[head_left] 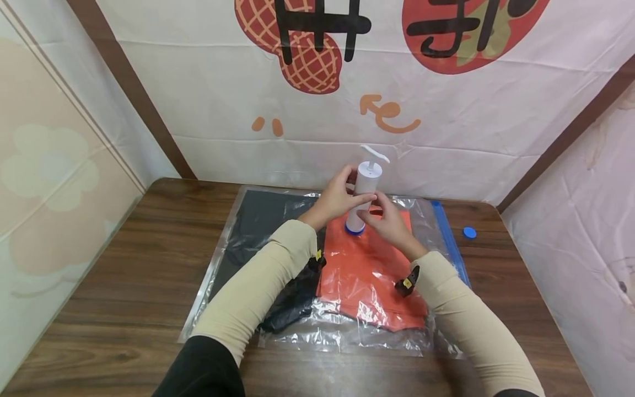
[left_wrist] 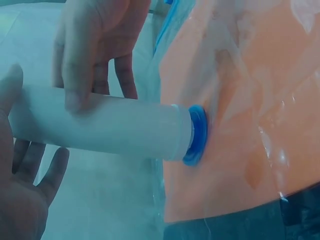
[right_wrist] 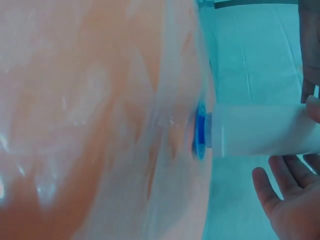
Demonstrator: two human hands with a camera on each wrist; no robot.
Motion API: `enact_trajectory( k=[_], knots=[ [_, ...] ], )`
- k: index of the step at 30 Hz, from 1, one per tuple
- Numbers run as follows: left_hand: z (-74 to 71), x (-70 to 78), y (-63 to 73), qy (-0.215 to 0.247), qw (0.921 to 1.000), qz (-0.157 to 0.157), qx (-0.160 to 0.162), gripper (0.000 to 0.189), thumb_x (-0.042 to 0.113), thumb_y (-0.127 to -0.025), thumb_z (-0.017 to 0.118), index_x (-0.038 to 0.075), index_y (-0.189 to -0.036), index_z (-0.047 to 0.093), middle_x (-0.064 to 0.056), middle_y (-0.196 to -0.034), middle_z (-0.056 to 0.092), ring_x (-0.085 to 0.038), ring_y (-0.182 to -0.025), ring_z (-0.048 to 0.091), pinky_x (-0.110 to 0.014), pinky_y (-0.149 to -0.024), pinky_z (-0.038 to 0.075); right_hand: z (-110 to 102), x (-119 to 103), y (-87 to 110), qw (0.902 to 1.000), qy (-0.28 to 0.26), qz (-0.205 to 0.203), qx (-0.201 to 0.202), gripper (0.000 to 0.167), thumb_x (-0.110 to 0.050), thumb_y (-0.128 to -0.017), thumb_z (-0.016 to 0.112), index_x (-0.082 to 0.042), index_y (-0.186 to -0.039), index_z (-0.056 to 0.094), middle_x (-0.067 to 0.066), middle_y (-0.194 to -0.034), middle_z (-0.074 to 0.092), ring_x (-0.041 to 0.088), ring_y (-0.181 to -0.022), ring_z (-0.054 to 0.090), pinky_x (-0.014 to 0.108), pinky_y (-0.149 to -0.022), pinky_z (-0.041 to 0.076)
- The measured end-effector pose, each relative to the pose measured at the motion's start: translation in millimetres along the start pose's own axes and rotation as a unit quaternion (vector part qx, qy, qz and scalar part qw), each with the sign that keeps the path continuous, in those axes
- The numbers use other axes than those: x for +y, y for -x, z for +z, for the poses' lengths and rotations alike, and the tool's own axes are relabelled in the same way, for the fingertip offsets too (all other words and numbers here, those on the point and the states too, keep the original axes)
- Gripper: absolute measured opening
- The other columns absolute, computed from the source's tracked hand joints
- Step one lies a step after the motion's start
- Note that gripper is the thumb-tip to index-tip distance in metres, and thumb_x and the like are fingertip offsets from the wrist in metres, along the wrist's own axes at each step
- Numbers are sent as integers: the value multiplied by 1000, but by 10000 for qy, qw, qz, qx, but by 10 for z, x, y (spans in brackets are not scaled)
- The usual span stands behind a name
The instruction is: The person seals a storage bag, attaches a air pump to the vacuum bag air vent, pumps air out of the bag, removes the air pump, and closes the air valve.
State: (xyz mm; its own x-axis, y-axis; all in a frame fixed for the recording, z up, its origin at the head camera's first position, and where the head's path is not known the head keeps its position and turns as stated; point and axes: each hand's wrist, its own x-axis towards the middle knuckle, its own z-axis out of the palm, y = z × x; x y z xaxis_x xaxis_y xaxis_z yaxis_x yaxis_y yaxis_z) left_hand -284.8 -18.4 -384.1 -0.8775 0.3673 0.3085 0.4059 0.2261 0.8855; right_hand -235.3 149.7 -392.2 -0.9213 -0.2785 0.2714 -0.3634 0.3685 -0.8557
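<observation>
A white hand pump (head_left: 366, 190) with a T-shaped handle stands nearly upright on a clear plastic bag (head_left: 327, 335). At its foot, a blue ring (left_wrist: 198, 135) meets the bag over an orange folded cloth (head_left: 359, 275). My left hand (head_left: 335, 199) holds the upper barrel from the left, thumb across the front. Lower on the barrel, my right hand (head_left: 392, 223) holds it from the right with thumb and fingers. Both hands also show around the barrel in the left wrist view. Fingers behind the pump are partly hidden.
A dark cloth (head_left: 268, 220) lies inside the bag's left half. Along the bag's right edge runs a blue zip strip (head_left: 448, 240). A small blue cap (head_left: 469, 232) lies on the brown wooden table (head_left: 124, 286). Behind the table hangs a printed curtain (head_left: 213, 110).
</observation>
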Motion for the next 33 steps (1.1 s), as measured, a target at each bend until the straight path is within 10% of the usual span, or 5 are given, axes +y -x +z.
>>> enact_trajectory(
  k=[13,33],
  knots=[
    [6,-18,-2,143,9998,5,149,69,20,-86,85,7,-137,41,-10,-123,57,-24,-110,62,-38,-94,53,-1,425,-137,9998,-127,-66,103,49,-10,-98,69,-1,-143,52,19,-133,60,35,-120,61,50,-101,49],
    [6,20,-12,187,9996,-9,229,56,17,-86,85,5,-127,50,-10,-121,62,-23,-110,64,-35,-96,52,-28,73,-61,9997,-203,95,75,52,-1,-94,70,10,-141,48,30,-134,56,49,-121,56,59,-101,46]
  ],
)
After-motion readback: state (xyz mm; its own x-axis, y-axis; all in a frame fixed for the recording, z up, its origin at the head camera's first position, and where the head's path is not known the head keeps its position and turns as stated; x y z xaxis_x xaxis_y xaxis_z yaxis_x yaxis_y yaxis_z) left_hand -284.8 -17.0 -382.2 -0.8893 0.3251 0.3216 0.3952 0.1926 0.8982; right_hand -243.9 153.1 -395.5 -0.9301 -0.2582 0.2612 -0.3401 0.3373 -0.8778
